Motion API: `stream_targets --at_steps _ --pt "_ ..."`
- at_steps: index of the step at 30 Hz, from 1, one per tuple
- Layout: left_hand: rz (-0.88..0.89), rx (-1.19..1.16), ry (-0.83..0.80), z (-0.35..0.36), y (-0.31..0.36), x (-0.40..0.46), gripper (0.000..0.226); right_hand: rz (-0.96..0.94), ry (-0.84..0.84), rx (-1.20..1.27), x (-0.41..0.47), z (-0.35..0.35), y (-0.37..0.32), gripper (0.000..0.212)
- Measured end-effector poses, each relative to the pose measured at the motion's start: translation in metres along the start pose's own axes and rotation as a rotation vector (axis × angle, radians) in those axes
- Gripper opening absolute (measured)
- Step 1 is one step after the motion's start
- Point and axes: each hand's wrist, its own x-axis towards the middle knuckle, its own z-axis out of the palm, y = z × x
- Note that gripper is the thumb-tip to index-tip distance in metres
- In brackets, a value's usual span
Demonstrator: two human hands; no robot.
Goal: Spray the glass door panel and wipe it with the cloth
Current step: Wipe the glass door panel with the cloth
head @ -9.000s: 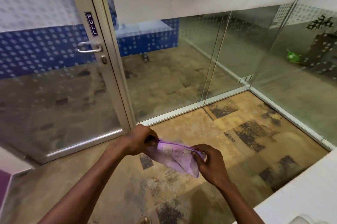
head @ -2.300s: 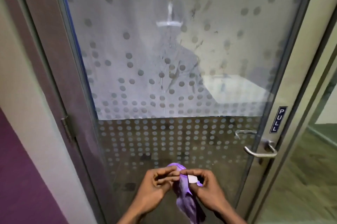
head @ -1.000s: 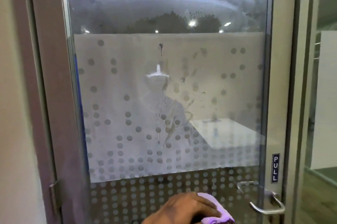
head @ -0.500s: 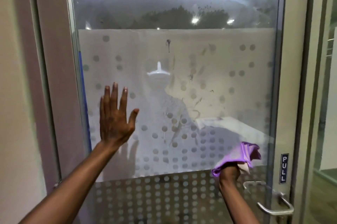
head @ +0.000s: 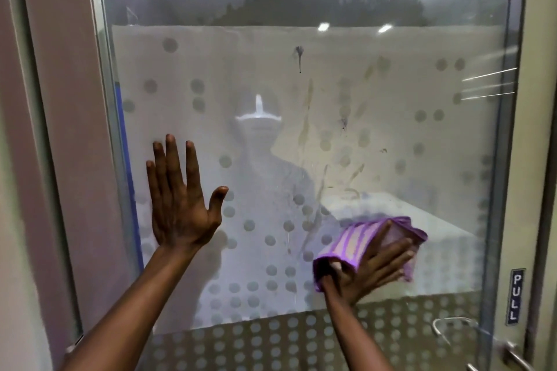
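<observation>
The glass door panel (head: 301,117) fills the view, frosted with grey dots and marked by smears and a dark drip near its upper middle. My left hand (head: 177,198) lies flat against the glass at the left, fingers straight and spread. My right hand (head: 372,268) presses a folded purple striped cloth (head: 355,241) against the glass at the lower right, fingers stretched out over it. No spray bottle is in view.
A metal door frame (head: 72,129) runs down the left side. At the lower right are a lever handle (head: 512,355) and a blue PULL sign (head: 516,296) on the right stile. A faint reflection of a person shows in the glass.
My right hand has flattened the cloth onto the glass, where before it held it bunched. My left hand stays flat on the panel. The view has moved closer to the door.
</observation>
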Motion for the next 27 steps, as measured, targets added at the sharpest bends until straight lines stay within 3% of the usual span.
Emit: stream_targets --at_steps 1,4,7,10,14,18,23,27 --pt "0.001 -0.002 0.002 0.000 0.000 0.000 0.088 0.038 -0.076 -0.051 -0.002 0.006 -0.009 0.136" --pt "0.012 -0.001 0.008 0.000 -0.001 0.000 0.087 -0.174 -0.112 -0.415 -0.014 0.033 -0.022 0.159" --pt "0.005 -0.013 0.012 -0.001 -0.002 0.000 0.086 -0.503 -0.326 -0.436 -0.041 0.068 -0.043 0.141" --pt "-0.017 -0.053 0.027 -0.004 -0.003 0.000 0.084 -0.799 -0.300 -0.335 -0.055 0.079 -0.055 0.099" --pt "-0.003 -0.042 0.025 -0.005 -0.009 0.000 0.084 -1.023 -0.235 -0.312 -0.026 0.069 -0.040 0.081" --pt "0.014 -0.033 0.024 -0.004 -0.010 -0.001 0.085 -0.830 -0.008 -0.365 0.045 0.031 -0.017 0.079" --pt "0.026 -0.027 -0.009 -0.003 -0.005 -0.001 0.087 -0.331 0.081 -0.518 0.120 -0.023 0.031 0.116" --pt "0.027 -0.030 -0.017 -0.001 -0.001 -0.001 0.087 0.053 0.200 -0.339 0.142 -0.035 0.051 0.129"
